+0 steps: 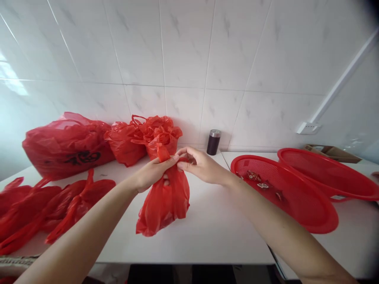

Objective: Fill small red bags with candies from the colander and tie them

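Note:
A red plastic bag hangs over the white table in front of me, its lower part bulging and its handles gathered at the top. My left hand is closed around the bag's neck, thumb pointing right. Pinched on a handle of the same bag is my right hand, its fingertips meeting the left thumb. What fills the bag is hidden by the plastic. Just behind it, more crumpled red bags stand against the wall.
At left, a large red bag with black lettering stands behind several smaller red bags. To the right sit a red mesh basket holding small pieces, a second red basket and a cardboard tray. A dark tumbler stands near the wall.

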A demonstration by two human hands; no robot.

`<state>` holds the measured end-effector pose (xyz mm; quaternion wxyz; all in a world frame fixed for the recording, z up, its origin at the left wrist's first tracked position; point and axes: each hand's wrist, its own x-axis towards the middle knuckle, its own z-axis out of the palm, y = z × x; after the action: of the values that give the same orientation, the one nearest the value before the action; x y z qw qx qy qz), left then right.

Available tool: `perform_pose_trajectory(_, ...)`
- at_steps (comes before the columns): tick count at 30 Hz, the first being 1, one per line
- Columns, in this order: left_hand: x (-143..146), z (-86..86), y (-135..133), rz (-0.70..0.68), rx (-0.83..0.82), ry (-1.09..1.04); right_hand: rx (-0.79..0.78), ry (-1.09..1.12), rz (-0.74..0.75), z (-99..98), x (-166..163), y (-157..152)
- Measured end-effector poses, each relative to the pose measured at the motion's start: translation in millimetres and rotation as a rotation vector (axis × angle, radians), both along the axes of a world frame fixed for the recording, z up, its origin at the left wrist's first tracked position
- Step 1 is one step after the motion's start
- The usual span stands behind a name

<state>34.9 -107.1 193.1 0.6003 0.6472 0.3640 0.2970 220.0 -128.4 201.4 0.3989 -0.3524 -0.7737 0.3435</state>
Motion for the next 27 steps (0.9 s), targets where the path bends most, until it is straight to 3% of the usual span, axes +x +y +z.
perform_pose_trajectory(3,-8.3,-7.2,6.3,-0.028,0.016,0.054,-0.049,0.118,-0.026,-11.8,6.3,-6.1)
perform_pose_trajectory(5,-13.1,-10.3,9.7,-0.019,0.024,0.053,0.032,0.181,-0.094,-9.8,6.8,-20.9)
perform_pose_trajectory(8,-18.4,-10.5,11.5,-0.034,0.077,0.054,0.127,0.138,-0.073,-3.8,3.5,-40.9)
perform_pose_trajectory(11,-18.6,-7.9,8.9,-0.096,0.147,0.098,0.233,0.055,-0.154,-10.6,-1.0,-35.2)
perform_pose_trajectory(15,-15.1,-9.1,7.0,-0.117,0.11,0.08,0.103,0.046,-0.188,-28.3,-0.6,-13.9)
perform_pose_trajectory(19,-18.0,-12.4,10.4,-0.175,0.027,-0.081,0.118,0.098,-0.13,-22.1,5.1,-29.9)
perform_pose_trajectory(21,-19.7,-11.2,10.4,-0.223,0.093,-0.057,0.168,0.084,-0.013,-16.7,6.3,-39.8)
perform_pose_trajectory(23,-19.2,-8.8,8.4,-0.255,0.187,0.043,0.19,0.146,-0.008,-18.4,5.2,-39.1)
perform_pose_trajectory(27,-11.1,-8.2,2.3,-0.343,0.25,0.195,-0.065,0.314,-0.083,-47.5,-1.7,-12.3)
